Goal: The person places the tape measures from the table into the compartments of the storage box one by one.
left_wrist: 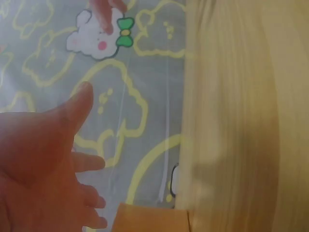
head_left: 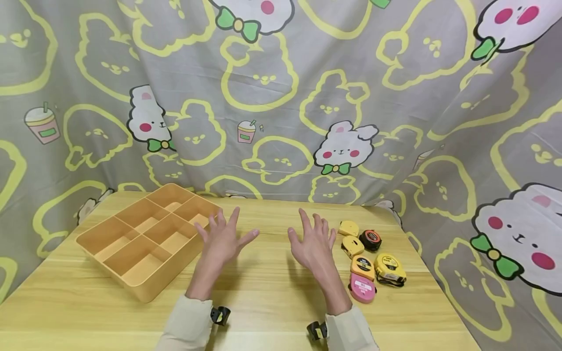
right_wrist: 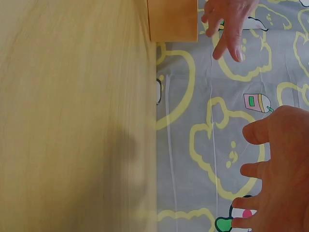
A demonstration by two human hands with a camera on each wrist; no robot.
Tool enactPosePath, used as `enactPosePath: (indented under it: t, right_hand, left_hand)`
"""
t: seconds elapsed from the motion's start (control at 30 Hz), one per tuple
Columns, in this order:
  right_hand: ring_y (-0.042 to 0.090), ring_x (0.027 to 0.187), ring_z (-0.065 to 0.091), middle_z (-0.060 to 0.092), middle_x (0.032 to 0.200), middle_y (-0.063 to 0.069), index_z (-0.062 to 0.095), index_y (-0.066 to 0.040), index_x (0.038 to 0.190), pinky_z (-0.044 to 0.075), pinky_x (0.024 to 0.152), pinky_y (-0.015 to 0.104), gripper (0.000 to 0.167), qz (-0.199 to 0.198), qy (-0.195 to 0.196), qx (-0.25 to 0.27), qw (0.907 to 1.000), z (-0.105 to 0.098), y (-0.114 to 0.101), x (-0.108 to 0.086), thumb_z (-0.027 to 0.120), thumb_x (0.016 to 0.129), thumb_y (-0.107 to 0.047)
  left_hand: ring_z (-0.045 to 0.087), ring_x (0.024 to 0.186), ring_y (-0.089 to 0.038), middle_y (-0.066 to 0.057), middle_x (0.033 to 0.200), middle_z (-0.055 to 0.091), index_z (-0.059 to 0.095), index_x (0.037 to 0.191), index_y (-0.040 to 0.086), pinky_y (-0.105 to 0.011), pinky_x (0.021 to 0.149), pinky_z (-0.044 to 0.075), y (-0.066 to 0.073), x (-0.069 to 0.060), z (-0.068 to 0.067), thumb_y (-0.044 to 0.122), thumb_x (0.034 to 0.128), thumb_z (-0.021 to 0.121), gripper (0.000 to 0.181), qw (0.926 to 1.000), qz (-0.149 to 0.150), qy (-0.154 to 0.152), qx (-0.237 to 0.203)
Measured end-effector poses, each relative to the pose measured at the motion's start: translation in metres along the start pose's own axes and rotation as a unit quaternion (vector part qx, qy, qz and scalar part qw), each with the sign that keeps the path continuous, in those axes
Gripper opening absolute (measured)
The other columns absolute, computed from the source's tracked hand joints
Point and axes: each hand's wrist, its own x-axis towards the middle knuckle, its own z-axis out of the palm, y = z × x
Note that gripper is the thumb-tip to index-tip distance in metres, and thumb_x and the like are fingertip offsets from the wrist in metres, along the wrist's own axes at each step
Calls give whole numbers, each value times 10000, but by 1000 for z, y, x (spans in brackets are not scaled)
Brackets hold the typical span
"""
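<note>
- Hovering just right of the orange, rectangular, plastic-looking six-compartment box [head_left: 169, 273], your left hand [head_left: 223, 242] holds nothing, its fingers spread apart.
- Your right hand [head_left: 312, 246] hangs farther right of the box, fingers also apart and gripping nothing; both hands seem raised so the fingertips clear the pale wooden table [head_left: 272, 312].
- Well right of the box, beyond your right hand, lie two small yellow tape measures [head_left: 351, 243], a black-and-red tape measure [head_left: 371, 240], an orange tape measure [head_left: 362, 267], a pink tape measure [head_left: 362, 288] and a large yellow tape measure [head_left: 390, 268], probably grouped there to suit your right hand's reach.
- The box rests compartments upward, presumably for access from above.
</note>
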Motion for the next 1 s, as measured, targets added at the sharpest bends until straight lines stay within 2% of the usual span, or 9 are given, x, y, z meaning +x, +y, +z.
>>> enactPosePath:
  t: [0.27,0.53,0.63,0.87,1.0]
  right_hand:
    - [434,1497,211,306,1588,244,313,-205,1601,48,1183,698,652,-22,-1,59,10000,-1,0,-1,517,1027,-436]
    - [413,1479,251,338,1568,248,314,-141,1594,73,1190,674,668,-37,61,129,9999,0,-1,0,518,1024,-424]
    - [413,1473,263,345,1566,248,322,-128,1589,86,1187,669,665,-32,56,120,9999,0,-1,0,515,1024,-421]
    - [405,1466,276,355,1564,244,340,-140,1585,87,1188,671,637,-31,0,173,9998,1,-3,-1,511,1032,-404]
    - [403,1459,288,366,1558,243,366,-128,1573,98,1189,673,616,-25,-19,214,9998,1,-3,-1,518,1034,-387]
  left_hand:
    - [85,1476,-630,-379,1612,167,237,1619,110,-841,1082,-102,-13,3,-12,684,938,555,945,9998,-138,30,-153]
    - [92,1449,-667,-419,1597,119,202,1619,114,-875,1047,-79,-31,4,-31,762,943,432,964,9990,-428,-63,143]
    - [42,1444,-679,-430,1596,74,174,1621,107,-870,1041,-111,-38,4,-37,763,949,413,969,9987,-502,-92,8]
    - [-77,1419,-705,-466,1577,-39,144,1620,93,-858,990,-215,-54,-3,-48,762,951,409,983,9962,-555,-61,-671]
    - [-93,1415,-711,-468,1575,-41,165,1615,106,-871,966,-217,-66,-5,-54,716,967,447,933,9952,-646,-71,-738]
